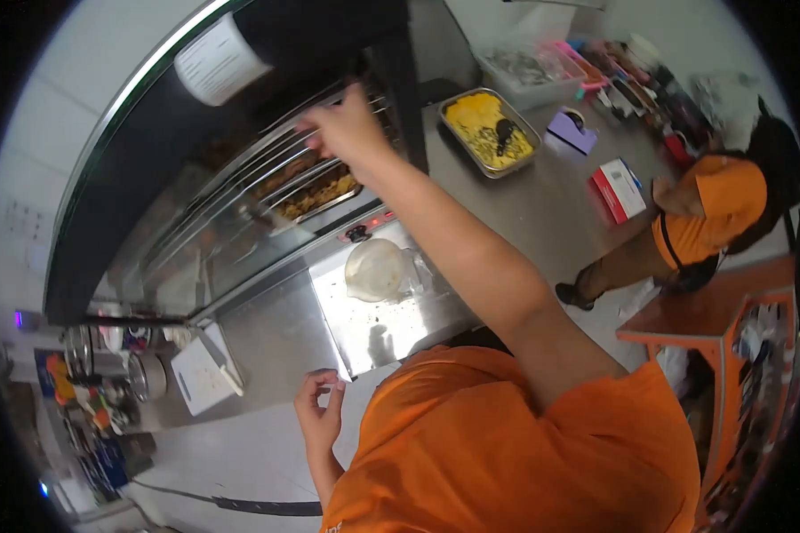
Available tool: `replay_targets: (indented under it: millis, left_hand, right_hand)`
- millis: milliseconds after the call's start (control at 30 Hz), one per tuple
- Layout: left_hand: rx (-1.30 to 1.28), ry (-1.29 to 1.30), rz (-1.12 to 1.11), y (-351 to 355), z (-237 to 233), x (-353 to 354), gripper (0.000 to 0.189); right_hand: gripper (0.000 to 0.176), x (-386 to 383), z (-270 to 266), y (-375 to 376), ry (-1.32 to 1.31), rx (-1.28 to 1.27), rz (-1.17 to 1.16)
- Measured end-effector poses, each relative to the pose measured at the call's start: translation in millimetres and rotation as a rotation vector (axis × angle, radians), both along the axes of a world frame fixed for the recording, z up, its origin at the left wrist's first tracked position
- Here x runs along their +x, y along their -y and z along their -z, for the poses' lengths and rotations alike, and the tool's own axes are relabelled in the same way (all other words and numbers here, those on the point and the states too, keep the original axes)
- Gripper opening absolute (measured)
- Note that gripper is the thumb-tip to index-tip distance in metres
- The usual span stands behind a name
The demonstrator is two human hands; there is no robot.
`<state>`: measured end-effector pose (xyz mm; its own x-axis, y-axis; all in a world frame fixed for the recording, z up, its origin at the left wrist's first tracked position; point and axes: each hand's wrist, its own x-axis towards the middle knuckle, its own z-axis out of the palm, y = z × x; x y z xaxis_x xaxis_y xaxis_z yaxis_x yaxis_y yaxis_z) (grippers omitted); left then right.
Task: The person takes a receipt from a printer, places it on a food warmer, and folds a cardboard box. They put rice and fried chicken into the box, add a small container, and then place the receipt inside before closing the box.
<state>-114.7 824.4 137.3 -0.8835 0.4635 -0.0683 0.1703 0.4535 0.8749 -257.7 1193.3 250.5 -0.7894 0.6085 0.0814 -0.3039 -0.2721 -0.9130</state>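
My right hand (348, 133) reaches up to the wire rack (284, 151) in the glass-fronted food case, its fingers apart and nothing visible in them. Beneath the rack is a metal tray of brown, crumbly food (324, 194). Below my forearm, a pale round vessel (375, 270) stands on a shiny metal sheet (351, 333) on the counter. My left hand (318, 410) hangs low by the counter's front edge, with thumb and fingertips curled close together. Whether anything small is between them I cannot make out.
A metal tray of yellow food (473, 115) with a black utensil rests right of the case. Near it are a purple object (572, 133) and a red-and-white box (620, 190). Another person in orange (711, 209) stands at right. A white cutting board (203, 371) lies left.
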Motion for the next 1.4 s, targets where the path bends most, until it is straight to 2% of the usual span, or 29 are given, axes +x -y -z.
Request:
replay_targets:
  millis: [67, 200, 233, 267, 333, 367, 433, 533, 600, 667, 800, 900, 933, 967, 1067, 1100, 1133, 1167, 1200, 1233, 1267, 1300, 1333, 1400]
  left_hand:
    - [-0.012, 0.008, 0.023, -4.7, -4.3, 1.5, 0.011]
    - [-0.013, 0.019, 0.057, -12.6, -9.5, 1.6, 0.012]
    - [-0.014, 0.015, 0.07, -15.6, -12.0, 2.5, 0.012]
    - [-0.016, 0.009, 0.079, -17.8, -14.8, 3.5, 0.012]
    - [-0.042, -0.001, 0.091, -20.5, -18.7, 4.9, 0.012]
    - [-0.057, -0.001, 0.1, -21.2, -19.5, 6.4, 0.012]
    - [-0.059, 0.007, 0.086, -20.9, -17.8, 10.7, 0.012]
    - [-0.08, 0.014, 0.074, -18.1, -15.6, 18.4, 0.013]
    - [-0.095, 0.012, 0.063, -19.1, -13.2, 22.8, 0.013]
    - [-0.076, 0.023, 0.046, -19.3, -11.7, 28.5, 0.014]
    - [-0.064, -0.016, -0.032, -18.8, -15.5, 34.7, 0.016]
    - [-0.119, 0.018, -0.07, -4.7, -13.7, 46.7, 0.016]
    - [-0.092, 0.005, -0.111, 4.6, -3.2, 52.1, 0.016]
    - [-0.039, 0.093, -0.205, 18.2, 15.1, 59.3, 0.014]
    - [0.027, 0.213, -0.361, 78.5, 94.6, 87.6, 0.01]
    - [0.028, 0.25, -0.415, 103.1, 128.4, 102.0, 0.008]
    - [-0.012, 0.296, -0.503, 129.0, 162.0, 125.0, 0.009]
    - [-0.05, 0.342, -0.586, 159.8, 199.9, 154.1, 0.012]
    - [-0.168, 0.477, -0.612, 202.7, 244.6, 189.1, 0.017]
    - [-0.734, 0.033, 0.089, 272.6, 308.2, 228.6, 0.02]
    - [-0.664, 0.334, -0.096, 285.5, 306.9, 251.6, 0.02]
    - [-0.464, 0.757, -0.473, 282.8, 294.3, 269.5, 0.02]
    - [-0.338, 0.921, -0.668, 288.0, 287.0, 278.8, 0.02]
    - [-0.228, 1.021, -0.806, 307.2, 286.1, 286.7, 0.022]
  right_hand:
    - [0.077, -3.4, -10.8, 5.4, -0.037, 0.022, 0.011]
    - [0.078, -30.3, -11.7, 28.7, -0.22, -0.002, -0.16]
    - [0.082, -19.0, -21.8, 33.4, -0.193, 0.055, -0.201]
    - [0.082, -25.8, -16.6, 35.1, -0.198, 0.044, -0.2]
    - [0.087, -52.9, -5.6, 44.4, -0.238, 0.249, -0.045]
    - [0.092, -61.6, -0.9, 46.2, -0.203, 0.242, -0.052]
    - [0.093, -70.8, 1.0, 52.3, -0.202, 0.252, -0.021]
    - [0.099, -61.4, 5.6, 56.5, -0.183, 0.196, -0.076]
    - [0.104, -51.9, 5.9, 55.8, -0.202, 0.148, -0.013]
    - [0.109, -45.6, 9.7, 52.2, -0.106, 0.143, 0.067]
    - [0.102, -31.0, 22.1, 42.7, -0.298, -0.175, -0.152]
    - [0.091, 6.1, 25.7, 48.4, -0.227, -0.133, -0.159]
    - [0.085, 23.4, 27.6, 49.2, -0.165, -0.059, -0.212]
    - [0.065, 38.9, 36.9, 59.4, -0.137, -0.029, -0.209]
    - [0.017, 75.0, 120.0, 93.9, 0.066, 0.277, -0.391]
    - [0.014, 90.2, 152.3, 110.1, 0.17, 0.391, -0.466]
    - [0.012, 105.9, 165.5, 127.3, 0.134, 0.452, -0.478]
    - [0.013, 124.2, 172.9, 142.0, 0.202, 0.415, -0.595]
    - [0.018, 136.5, 177.9, 155.3, 0.25, 0.533, -0.698]
    - [0.026, 146.6, 185.8, 170.5, 0.253, 0.611, -0.773]
    - [0.033, 157.2, 189.4, 189.5, 0.359, 0.585, -0.858]
    - [0.028, 162.9, 195.8, 202.3, 0.414, 0.609, -1.064]
    - [0.028, 169.6, 199.0, 218.3, 0.419, 0.619, -1.043]
    - [0.019, 181.2, 203.8, 254.4, 0.2, 0.698, -1.241]
